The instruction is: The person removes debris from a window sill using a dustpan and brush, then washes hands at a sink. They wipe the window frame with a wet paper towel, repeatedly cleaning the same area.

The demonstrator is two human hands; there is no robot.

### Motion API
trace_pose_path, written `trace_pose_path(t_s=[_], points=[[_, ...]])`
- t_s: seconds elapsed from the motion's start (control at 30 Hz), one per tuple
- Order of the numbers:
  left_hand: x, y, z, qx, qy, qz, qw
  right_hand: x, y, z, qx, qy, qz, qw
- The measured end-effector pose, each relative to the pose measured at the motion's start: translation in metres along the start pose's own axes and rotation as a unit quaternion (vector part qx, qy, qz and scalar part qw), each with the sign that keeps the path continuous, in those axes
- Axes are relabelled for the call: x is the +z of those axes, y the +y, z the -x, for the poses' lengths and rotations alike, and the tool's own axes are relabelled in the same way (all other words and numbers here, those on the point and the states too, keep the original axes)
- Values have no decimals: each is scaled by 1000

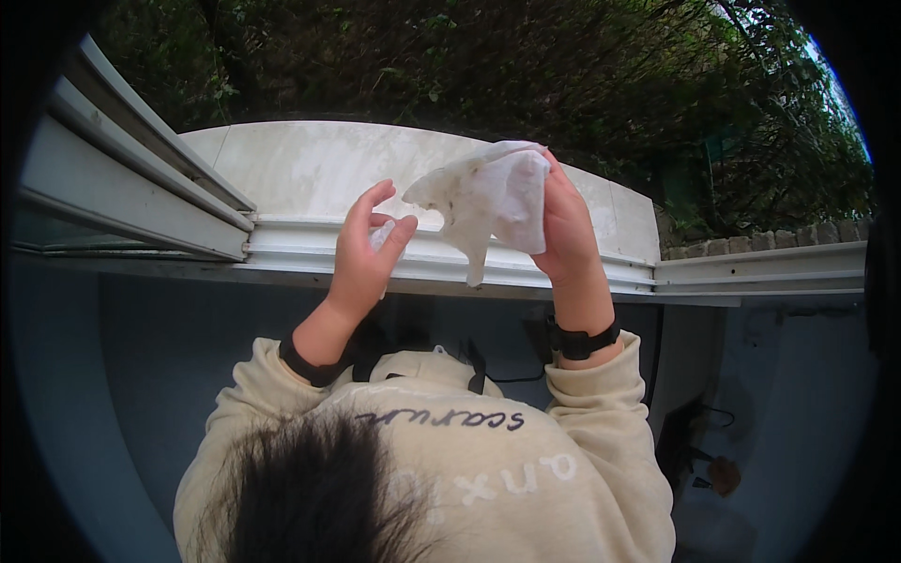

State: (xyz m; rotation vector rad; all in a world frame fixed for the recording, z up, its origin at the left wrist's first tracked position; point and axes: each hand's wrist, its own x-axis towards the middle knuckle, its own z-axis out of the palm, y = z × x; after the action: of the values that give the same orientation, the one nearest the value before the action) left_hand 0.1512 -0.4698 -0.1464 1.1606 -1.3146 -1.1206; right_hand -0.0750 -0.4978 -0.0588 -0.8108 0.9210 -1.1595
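My right hand holds a white wipe up by its right side, above the window sill. The wipe's left part is grey with dirt and hangs in ragged, torn-looking ends. Left of it, my left hand has a small crumpled white wipe or tissue tucked between thumb and palm. Its index finger points up, apart from the larger wipe. Below both hands run the white window track rails. Beyond them lies the pale outer sill slab, smudged with grey marks.
A sliding window frame stands at the left. At right, the white frame continues beside a row of bricks. Dark shrubs grow beyond the sill. Below the rails is a dim room with a blue-grey wall.
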Motion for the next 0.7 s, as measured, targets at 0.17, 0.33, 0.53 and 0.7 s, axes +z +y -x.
trace_pose_path(t_s=[0.17, 0.33, 0.53, 0.7], points=[[-6, -6, -4, -198, -182, 291, 918, -4, -6, 11, 19, -42, -101, 994], [-5, -10, -7, -255, -224, 320, 884, -32, -5, 5, 39, 17, -54, 998], [3, 7, -2, -239, -190, 397, 865, -25, -2, 8, -67, 86, 181, 977], [15, 15, 3, -243, -184, 394, 867, 17, 19, 46, -164, -111, 670, 716]])
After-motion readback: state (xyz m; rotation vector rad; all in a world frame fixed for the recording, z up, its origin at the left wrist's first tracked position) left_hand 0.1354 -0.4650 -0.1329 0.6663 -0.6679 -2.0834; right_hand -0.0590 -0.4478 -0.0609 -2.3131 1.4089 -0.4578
